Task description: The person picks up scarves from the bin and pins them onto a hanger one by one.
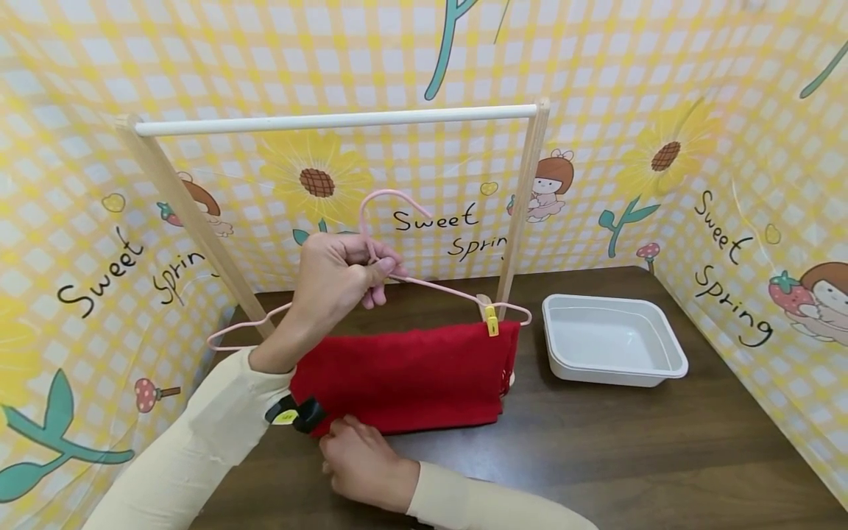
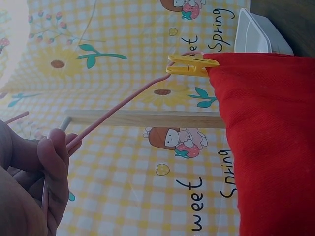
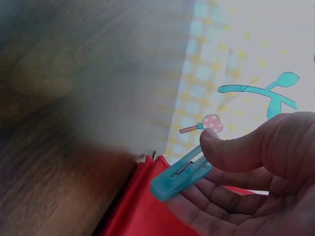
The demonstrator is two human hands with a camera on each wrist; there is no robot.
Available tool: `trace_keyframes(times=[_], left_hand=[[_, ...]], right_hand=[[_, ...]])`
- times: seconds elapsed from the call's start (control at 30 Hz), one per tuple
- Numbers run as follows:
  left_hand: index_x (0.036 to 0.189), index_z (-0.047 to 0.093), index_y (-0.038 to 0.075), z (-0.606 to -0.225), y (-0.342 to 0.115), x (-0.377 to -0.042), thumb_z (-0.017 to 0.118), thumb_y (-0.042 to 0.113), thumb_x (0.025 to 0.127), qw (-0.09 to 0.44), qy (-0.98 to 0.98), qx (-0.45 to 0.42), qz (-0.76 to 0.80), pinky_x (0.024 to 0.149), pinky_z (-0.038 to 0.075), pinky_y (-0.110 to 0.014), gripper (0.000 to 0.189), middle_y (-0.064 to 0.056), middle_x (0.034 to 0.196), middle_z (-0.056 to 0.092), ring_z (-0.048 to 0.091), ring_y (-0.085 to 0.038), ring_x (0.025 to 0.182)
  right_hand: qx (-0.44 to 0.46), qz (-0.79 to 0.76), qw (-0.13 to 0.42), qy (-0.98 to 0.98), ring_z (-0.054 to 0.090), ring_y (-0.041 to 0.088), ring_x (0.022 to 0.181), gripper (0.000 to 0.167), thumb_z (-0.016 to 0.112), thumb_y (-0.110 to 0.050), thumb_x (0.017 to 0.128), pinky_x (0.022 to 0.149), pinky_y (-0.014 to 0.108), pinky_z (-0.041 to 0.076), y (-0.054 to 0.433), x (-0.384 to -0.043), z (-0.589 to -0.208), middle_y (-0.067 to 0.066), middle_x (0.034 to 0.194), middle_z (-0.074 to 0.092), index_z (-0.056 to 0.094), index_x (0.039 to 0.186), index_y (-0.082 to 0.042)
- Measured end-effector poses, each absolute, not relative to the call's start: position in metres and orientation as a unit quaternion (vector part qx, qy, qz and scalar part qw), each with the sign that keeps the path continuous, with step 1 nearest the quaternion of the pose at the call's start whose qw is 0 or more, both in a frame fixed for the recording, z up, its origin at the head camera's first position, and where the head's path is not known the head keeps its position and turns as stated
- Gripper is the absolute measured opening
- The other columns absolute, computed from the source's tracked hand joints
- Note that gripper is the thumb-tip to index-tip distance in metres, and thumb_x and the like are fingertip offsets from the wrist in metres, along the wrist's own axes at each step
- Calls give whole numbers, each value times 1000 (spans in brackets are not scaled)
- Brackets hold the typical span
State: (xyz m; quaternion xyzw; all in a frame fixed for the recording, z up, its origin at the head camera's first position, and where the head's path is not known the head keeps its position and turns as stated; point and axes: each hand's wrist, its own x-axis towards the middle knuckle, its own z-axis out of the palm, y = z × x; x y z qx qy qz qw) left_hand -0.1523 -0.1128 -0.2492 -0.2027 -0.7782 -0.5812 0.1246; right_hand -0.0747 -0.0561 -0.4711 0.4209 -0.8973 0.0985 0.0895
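My left hand [image 1: 331, 276] grips a pink hanger [image 1: 440, 287] just below its hook, holding it up in front of the wooden rack. A folded red cloth [image 1: 411, 375] hangs along the hanger's lower side. At the cloth's upper right corner, a yellow clothespin [image 1: 491, 322] clips it to the hanger, seen also in the left wrist view. Low by the cloth's bottom left corner is my right hand [image 1: 364, 460]. In the right wrist view it pinches a teal clothespin [image 3: 179, 177] between thumb and fingers, beside the red cloth. My left forearm hides the cloth's upper left corner.
A rack with a white bar [image 1: 331, 120] and wooden posts stands behind the hanger. To the right, a white plastic tub [image 1: 612, 374] sits on the dark wooden table [image 1: 722, 442]. Yellow checked fabric [image 1: 596, 59] walls in the back and sides.
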Motion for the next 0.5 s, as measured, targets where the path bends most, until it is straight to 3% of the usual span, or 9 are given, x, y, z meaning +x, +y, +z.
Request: trace_keyframes(times=[0.2, 0.5], left_hand=[[80, 74, -8, -249, -113, -153, 69, -5, 91, 123, -774, -211, -584, 39, 53, -26, 12, -12, 74, 77, 59, -18, 41], [82, 75, -9, -250, -113, -152, 69, -5, 91, 125, -781, -201, -578, 39, 52, -24, 11, -19, 76, 76, 59, -17, 41]], right_hand=[[413, 118, 86, -899, 55, 9, 76, 15, 80, -25, 85, 56, 14, 47, -44, -74, -463, -8, 82, 60, 67, 80, -21], [409, 168, 141, -885, 53, 9, 75, 15, 76, -22, 90, 62, 11, 46, -31, -78, -461, -6, 78, 58, 65, 80, -17]])
